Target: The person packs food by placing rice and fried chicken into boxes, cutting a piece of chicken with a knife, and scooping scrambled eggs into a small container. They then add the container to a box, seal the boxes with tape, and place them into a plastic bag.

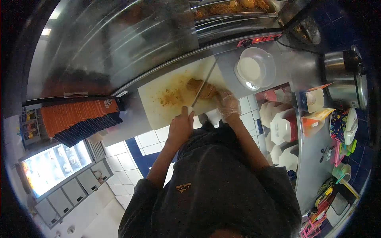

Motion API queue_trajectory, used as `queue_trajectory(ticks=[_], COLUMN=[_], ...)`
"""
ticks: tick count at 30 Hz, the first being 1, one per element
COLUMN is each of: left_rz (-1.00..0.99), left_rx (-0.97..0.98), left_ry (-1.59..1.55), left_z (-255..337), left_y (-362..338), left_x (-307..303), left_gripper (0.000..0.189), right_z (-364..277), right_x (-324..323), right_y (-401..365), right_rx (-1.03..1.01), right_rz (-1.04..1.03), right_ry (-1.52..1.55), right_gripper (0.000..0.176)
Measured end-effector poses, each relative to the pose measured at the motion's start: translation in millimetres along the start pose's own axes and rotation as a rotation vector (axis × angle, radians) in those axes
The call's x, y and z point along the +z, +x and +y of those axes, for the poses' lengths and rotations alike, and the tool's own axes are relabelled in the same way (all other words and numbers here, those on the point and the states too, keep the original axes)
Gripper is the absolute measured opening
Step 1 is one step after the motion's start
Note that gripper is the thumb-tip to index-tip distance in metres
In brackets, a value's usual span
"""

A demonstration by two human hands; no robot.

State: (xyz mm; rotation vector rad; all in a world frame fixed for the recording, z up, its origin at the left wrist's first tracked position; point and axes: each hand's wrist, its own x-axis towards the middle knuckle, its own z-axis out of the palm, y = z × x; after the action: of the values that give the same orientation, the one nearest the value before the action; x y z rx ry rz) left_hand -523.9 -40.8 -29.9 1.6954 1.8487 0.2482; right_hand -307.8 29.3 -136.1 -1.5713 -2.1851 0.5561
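left hand (181,126): bare, closed round the handle of one long knife (204,84), blade across the meat (194,85). right hand (229,106): in a clear glove, at the meat's near right end, finger spread unclear. meat: browned, on a stained white cutting board (152,109), bench (126,129) beneath.

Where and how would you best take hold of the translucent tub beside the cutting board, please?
I would grip the tub by its outer wall just below the rim, coming from the person's side with the right hand. Its rounded wall looks upright and exposed there, while the control panel seems to crowd its far side.
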Motion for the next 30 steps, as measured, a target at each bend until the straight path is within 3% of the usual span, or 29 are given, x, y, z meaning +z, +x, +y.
queue_trajectory(ticks=[2,5,8,10,14,16,23,25,30], left_rz=[0.025,0.026,0.044,0.065,0.13,0.13,0.083,0.067,0.061], left_rx=[-0.045,-0.05,-0.048,-0.041,0.059,0.093,0.061,0.077,0.057], left_ry=[0.079,0.115,0.132,0.129,0.206,0.223,0.226,0.205,0.18], left_z=[-9.9,-20.0,-34.1,-38.7,-44.2,-38.9,-60.3,-68.2,-74.3], left_y=[6.5,14.7,26.0,29.1,30.1,23.1,28.5,32.7,36.5], left_x=[-1.0,8.1,29.3,37.4,28.0,17.4,1.3,14.7,11.6], left_gripper=[0.034,0.035,0.037,0.038,0.037,0.035,0.04,0.041,0.042], right_z=[-0.8,-9.1,-6.3,-19.3,-19.7,-25.6,-27.1,-36.6,-32.8], right_x=[1.3,-5.1,1.1,-20.3,-22.0,-26.2,-28.1,-40.3,-33.1], right_y=[3.4,6.3,1.0,4.3,4.6,5.7,10.9,11.2,23.9], right_rx=[-0.004,0.17,0.227,0.137,-0.001,0.152,0.084,0.197,-0.078], right_rz=[-0.038,-0.075,-0.051,-0.004,-0.003,-0.063,-0.01,-0.165,-0.036], right_ry=[0.005,0.068,0.332,0.122,0.039,0.051,0.063,0.037,-0.051], right_gripper=[0.043,0.043,0.045,0.046,0.042,0.041,0.045,0.047,0.055])
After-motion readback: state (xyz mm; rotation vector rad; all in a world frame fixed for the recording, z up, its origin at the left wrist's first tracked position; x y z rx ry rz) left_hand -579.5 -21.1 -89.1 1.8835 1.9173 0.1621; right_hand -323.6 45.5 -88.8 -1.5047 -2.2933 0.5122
